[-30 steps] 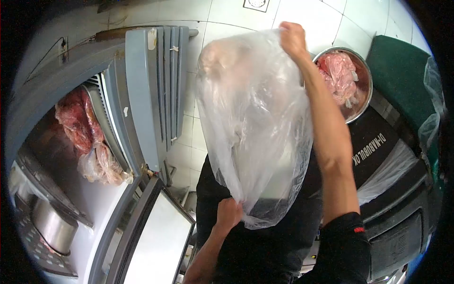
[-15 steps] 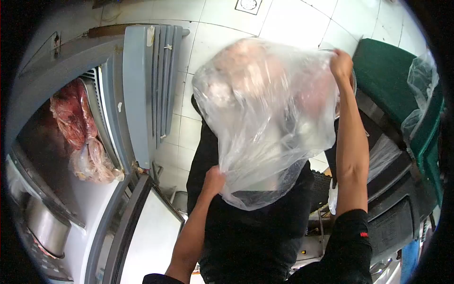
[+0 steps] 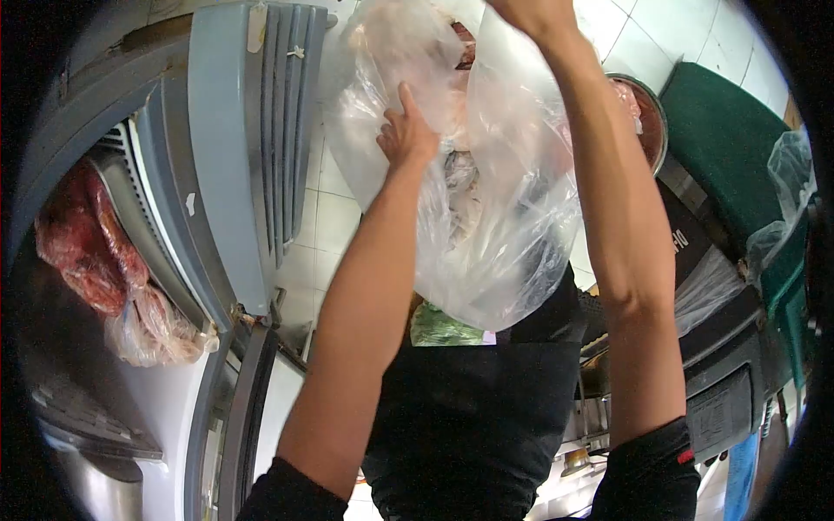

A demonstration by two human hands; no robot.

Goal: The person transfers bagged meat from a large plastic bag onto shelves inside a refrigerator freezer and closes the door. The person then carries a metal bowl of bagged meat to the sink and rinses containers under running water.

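A large clear plastic bag hangs in front of my legs, with a slit-like gap down its middle. Through the gap show pale lumps, a dark red piece and something greyish; their exact kinds are unclear. My left hand lies against the left side of the bag, index finger stretched out and the others partly bent. At the top edge, my right hand reaches over the bag's far right part, its fingers cut off by the frame. A green leafy bundle in plastic shows below the bag.
On the left is an opened fridge or freezer with a grey slatted door edge; bagged red meat lies inside. To the right, a round metal bowl holds pink meat, beside a green plastic container and black crates.
Both hands have moved up and away from me. My left hand has left the bag's near edge and now rests on its side. The bag has parted, exposing its contents, and the bowl is more visible.
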